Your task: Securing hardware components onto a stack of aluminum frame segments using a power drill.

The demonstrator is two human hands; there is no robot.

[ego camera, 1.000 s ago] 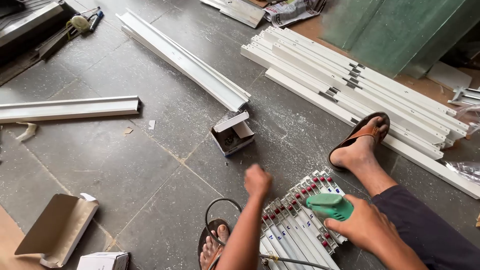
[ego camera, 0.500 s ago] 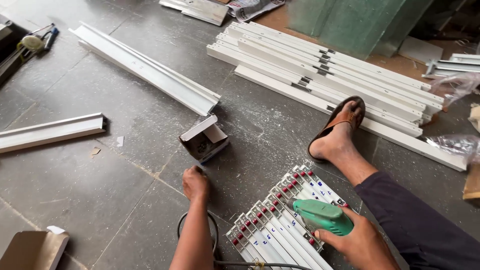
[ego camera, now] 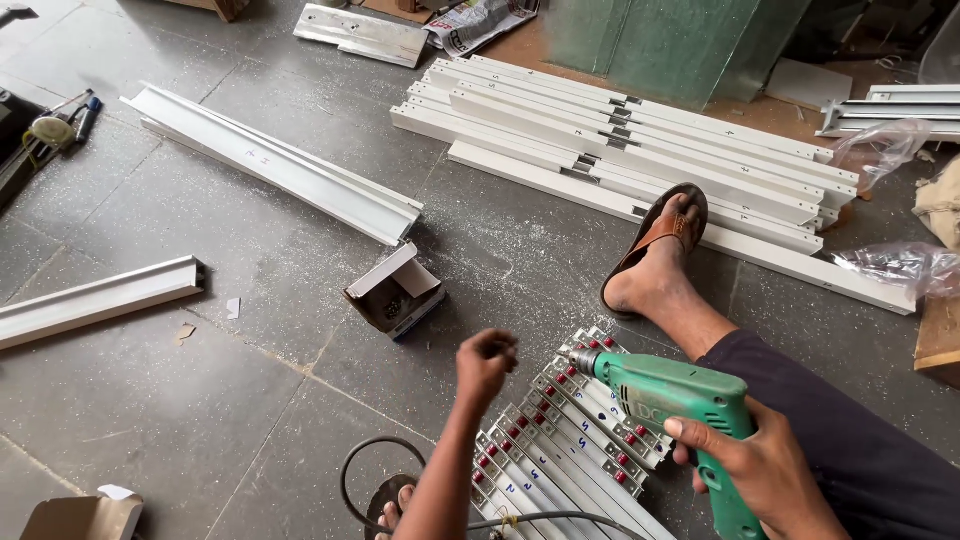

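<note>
**Drill in the right hand, left fingers bunched above the short sections**

The right hand point(ego camera: 770, 470) wraps its fingers tight around the grip of a green power drill point(ego camera: 675, 400), index finger lying along the body; the chuck points left, over the top end of a bundle of short white sections point(ego camera: 565, 440). These lie side by side on the grey floor point(ego camera: 200, 420), each with red marks along its edge and small blue handwritten marks.

The left hand point(ego camera: 487, 360) hovers just left of that bundle, fingers curled in and pressed together at the tips as if pinching something small; what it pinches, if anything, I cannot tell. A black cable point(ego camera: 370, 470) loops on the floor nearer than the bundle, beside a sandalled foot point(ego camera: 392, 505).

Up and left of the bundle sits a small open cardboard box point(ego camera: 395, 293), flap raised, dark inside. Right of the box, the other foot in a brown sandal point(ego camera: 660, 245) rests against a stack of long white profiles point(ego camera: 620, 135). A single long white channel point(ego camera: 270, 165) lies left of that stack. Beyond the stack, crumpled printed paper point(ego camera: 475, 20) lies beside a green panel point(ego camera: 670, 45). At the near left corner, a piece of brown cardboard point(ego camera: 80, 518).
</note>
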